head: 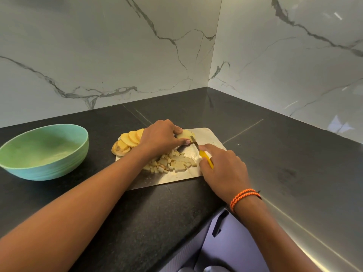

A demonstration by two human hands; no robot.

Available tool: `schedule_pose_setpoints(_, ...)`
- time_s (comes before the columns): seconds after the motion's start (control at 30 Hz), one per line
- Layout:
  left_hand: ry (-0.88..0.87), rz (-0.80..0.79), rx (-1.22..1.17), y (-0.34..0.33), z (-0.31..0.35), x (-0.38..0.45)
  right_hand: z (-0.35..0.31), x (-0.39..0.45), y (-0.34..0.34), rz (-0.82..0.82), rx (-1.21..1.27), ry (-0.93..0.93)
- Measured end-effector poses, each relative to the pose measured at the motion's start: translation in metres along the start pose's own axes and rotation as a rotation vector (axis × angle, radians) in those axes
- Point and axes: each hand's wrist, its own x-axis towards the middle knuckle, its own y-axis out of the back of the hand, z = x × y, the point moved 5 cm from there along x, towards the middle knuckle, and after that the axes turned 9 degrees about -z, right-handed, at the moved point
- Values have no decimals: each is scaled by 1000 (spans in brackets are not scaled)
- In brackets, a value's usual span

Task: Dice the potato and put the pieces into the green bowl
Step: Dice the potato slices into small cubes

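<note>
Both hands are over the cutting board [213, 135]. Left hand [160, 137] is curled down on a stack of potato slices [185, 133], thumb and fingertips pinching it in place at the board's far side. Right hand [223, 169] grips the yellow knife handle [206, 159], forefinger laid along the top; the blade [194, 141] sits against the near edge of that held stack, just beside my left thumb.

From what I see, the potato is in three groups, all on the board:
- held stack under the left hand
- fanned row of round slices [130, 138] behind and left of that hand, with an end piece [119, 149] showing skin at the board's left edge
- pile of diced pieces [170, 162] in the middle of the board, partly hidden by my left forearm

Green bowl [44, 151] stands on the black counter [294, 163], left of the board and apart from it. I can't make out any potato in it.

Orange braided band [243, 197] on the right wrist. Marble-pattern wall [98, 55] runs behind the counter and turns the corner at right.
</note>
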Motion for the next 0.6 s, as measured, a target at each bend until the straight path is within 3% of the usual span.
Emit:
schedule_pose_setpoints(0.13, -20, -39, -5, 3, -1, -1, -6, 21, 2, 124, 43, -17)
schedule_pose_setpoints(0.6, -21, -11, 7, 2, -3, -1, -19, 48, -17, 7, -99, -25)
